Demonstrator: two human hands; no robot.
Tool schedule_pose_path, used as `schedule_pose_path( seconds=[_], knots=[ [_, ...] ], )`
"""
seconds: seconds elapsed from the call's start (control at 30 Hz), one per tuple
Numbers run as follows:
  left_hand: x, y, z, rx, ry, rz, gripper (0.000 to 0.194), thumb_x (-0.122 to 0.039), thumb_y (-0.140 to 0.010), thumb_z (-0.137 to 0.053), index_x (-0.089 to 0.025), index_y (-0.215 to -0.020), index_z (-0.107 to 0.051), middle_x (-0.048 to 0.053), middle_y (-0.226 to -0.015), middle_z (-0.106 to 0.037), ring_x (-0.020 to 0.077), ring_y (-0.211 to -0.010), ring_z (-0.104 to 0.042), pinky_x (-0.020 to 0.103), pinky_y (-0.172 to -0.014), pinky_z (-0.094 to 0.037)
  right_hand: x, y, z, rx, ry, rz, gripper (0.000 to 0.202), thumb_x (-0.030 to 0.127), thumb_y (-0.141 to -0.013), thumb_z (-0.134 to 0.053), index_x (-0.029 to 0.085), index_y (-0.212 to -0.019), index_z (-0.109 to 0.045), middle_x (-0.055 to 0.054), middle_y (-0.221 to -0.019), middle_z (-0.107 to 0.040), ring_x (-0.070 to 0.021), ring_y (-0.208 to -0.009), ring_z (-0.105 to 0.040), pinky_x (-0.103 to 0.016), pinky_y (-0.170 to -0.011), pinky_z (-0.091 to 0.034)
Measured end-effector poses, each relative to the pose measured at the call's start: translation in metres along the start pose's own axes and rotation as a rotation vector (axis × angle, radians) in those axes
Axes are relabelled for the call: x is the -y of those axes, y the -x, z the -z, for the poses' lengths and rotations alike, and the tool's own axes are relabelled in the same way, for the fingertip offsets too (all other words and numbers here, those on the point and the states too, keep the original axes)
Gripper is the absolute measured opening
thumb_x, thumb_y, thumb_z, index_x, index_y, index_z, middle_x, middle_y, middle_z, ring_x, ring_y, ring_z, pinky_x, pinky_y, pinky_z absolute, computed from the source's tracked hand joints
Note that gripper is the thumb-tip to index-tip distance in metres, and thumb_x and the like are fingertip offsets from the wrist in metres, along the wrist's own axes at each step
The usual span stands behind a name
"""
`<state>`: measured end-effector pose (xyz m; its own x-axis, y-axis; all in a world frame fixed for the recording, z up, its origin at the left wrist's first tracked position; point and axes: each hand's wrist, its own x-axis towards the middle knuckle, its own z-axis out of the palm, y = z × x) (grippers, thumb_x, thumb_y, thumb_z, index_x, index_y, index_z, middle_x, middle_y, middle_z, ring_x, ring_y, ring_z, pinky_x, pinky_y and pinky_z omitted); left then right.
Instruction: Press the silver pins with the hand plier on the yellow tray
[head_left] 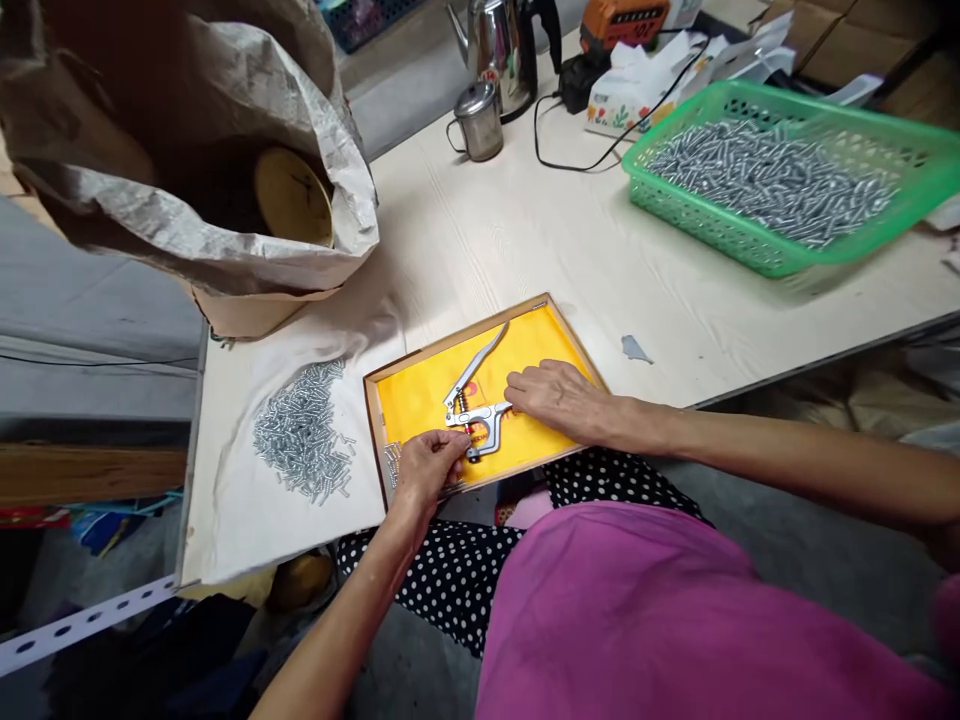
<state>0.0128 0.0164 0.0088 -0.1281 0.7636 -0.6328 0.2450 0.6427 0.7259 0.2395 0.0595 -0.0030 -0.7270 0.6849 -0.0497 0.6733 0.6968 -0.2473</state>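
Silver hand pliers with a coil spring and a C-shaped jaw lie over a shallow tray lined in yellow. One handle of the pliers stands raised, away from the other. My right hand is closed around the lower handle's end. At the jaw, my left hand has thumb and fingertips pinched together; what sits between them is too small to make out. A few small metal pieces lie in the tray's left corner, beside my left hand.
A heap of small silver metal pieces lies on white cloth at left. A green basket of similar pieces stands at right. An open paper sack, metal cup, kettle and tissue pack stand farther back.
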Motion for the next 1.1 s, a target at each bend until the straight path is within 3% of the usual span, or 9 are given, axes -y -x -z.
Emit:
schedule_pose_path(
  seconds=[0.3, 0.4, 0.57, 0.63, 0.7, 0.8, 0.97, 1.03, 1.1],
  knots=[
    [-0.005, -0.002, 0.001, 0.056, -0.16, 0.031, 0.046, -0.054, -0.054, -0.083, -0.013, -0.061, -0.063, -0.003, -0.044, -0.053, 0.0049, -0.035, -0.039, 0.018, -0.037, -0.027, -0.001, 0.001, -0.007, -0.036, -0.047, 0.012, 0.021, 0.011, -0.098, -0.04, 0.017, -0.1, -0.061, -0.009, -0.099, -0.064, -0.0187, -0.084, -0.054, -0.034, -0.07, -0.035],
    [-0.008, 0.0, -0.001, 0.062, -0.179, 0.038, 0.046, -0.054, -0.055, -0.082, -0.013, -0.062, -0.063, -0.003, -0.044, -0.053, 0.0055, -0.035, -0.041, 0.019, -0.037, -0.029, -0.009, -0.002, -0.01, -0.076, -0.05, 0.017, 0.018, 0.024, -0.098, -0.049, 0.016, -0.109, -0.06, -0.013, -0.114, -0.062, -0.0225, -0.094, -0.055, -0.036, -0.075, -0.04],
    [-0.007, 0.005, -0.004, 0.023, -0.204, 0.027, 0.046, -0.055, -0.057, -0.079, -0.013, -0.065, -0.064, -0.004, -0.045, -0.053, 0.0068, -0.035, -0.044, 0.019, -0.037, -0.032, -0.038, -0.018, -0.006, -0.16, 0.016, 0.094, 0.078, 0.054, -0.083, -0.068, 0.014, -0.144, -0.039, -0.019, -0.155, -0.034, -0.0389, -0.137, -0.031, -0.049, -0.102, -0.037],
    [-0.006, 0.006, -0.004, 0.012, -0.205, 0.025, 0.045, -0.055, -0.058, -0.078, -0.013, -0.065, -0.064, -0.003, -0.045, -0.053, 0.0071, -0.035, -0.045, 0.019, -0.038, -0.032, -0.048, -0.027, -0.004, -0.124, 0.036, 0.14, 0.088, 0.062, -0.079, -0.066, 0.014, -0.147, -0.036, -0.018, -0.153, -0.037, -0.0415, -0.142, -0.023, -0.052, -0.105, -0.033],
    [-0.004, 0.007, -0.005, 0.005, -0.196, 0.027, 0.045, -0.055, -0.059, -0.078, -0.013, -0.065, -0.063, -0.004, -0.045, -0.053, 0.0073, -0.035, -0.045, 0.019, -0.038, -0.032, -0.053, -0.036, -0.001, -0.074, 0.059, 0.169, 0.092, 0.069, -0.076, -0.064, 0.013, -0.145, -0.04, -0.019, -0.144, -0.046, -0.0425, -0.137, -0.029, -0.053, -0.104, -0.033],
    [-0.002, 0.006, -0.006, 0.0, -0.181, 0.026, 0.045, -0.055, -0.06, -0.078, -0.013, -0.067, -0.063, -0.004, -0.046, -0.053, 0.0075, -0.036, -0.044, 0.02, -0.039, -0.033, -0.052, -0.044, 0.005, -0.031, 0.089, 0.171, 0.088, 0.072, -0.073, -0.065, 0.011, -0.134, -0.05, -0.017, -0.128, -0.055, -0.0374, -0.118, -0.045, -0.051, -0.097, -0.036],
    [0.002, 0.006, -0.002, 0.009, -0.293, 0.002, 0.038, -0.052, -0.074, -0.068, -0.015, -0.066, -0.061, -0.002, -0.05, -0.053, 0.01, -0.04, -0.047, 0.023, -0.043, -0.038, -0.041, -0.041, 0.014, 0.011, 0.101, 0.129, 0.067, 0.065, -0.076, -0.068, 0.011, -0.115, -0.059, -0.014, -0.114, -0.058, -0.0296, -0.103, -0.047, -0.042, -0.087, -0.036],
    [0.001, 0.009, -0.001, -0.078, -0.481, -0.129, 0.036, -0.049, -0.082, -0.062, -0.016, -0.069, -0.062, 0.002, -0.061, -0.059, 0.014, -0.05, -0.055, 0.027, -0.05, -0.045, -0.038, -0.036, 0.015, 0.029, 0.086, 0.103, 0.06, 0.061, -0.08, -0.068, 0.01, -0.111, -0.06, -0.013, -0.111, -0.058, -0.0287, -0.102, -0.047, -0.04, -0.084, -0.036],
    [-0.003, 0.011, -0.004, -0.219, -0.709, -0.389, 0.03, -0.045, -0.087, -0.059, -0.016, -0.081, -0.066, 0.008, -0.082, -0.065, 0.0204, -0.072, -0.064, 0.033, -0.066, -0.052, -0.034, -0.032, 0.015, 0.012, 0.06, 0.097, 0.051, 0.054, -0.084, -0.068, 0.01, -0.108, -0.061, -0.013, -0.109, -0.058, -0.0276, -0.101, -0.046, -0.039, -0.082, -0.036]
  ],
)
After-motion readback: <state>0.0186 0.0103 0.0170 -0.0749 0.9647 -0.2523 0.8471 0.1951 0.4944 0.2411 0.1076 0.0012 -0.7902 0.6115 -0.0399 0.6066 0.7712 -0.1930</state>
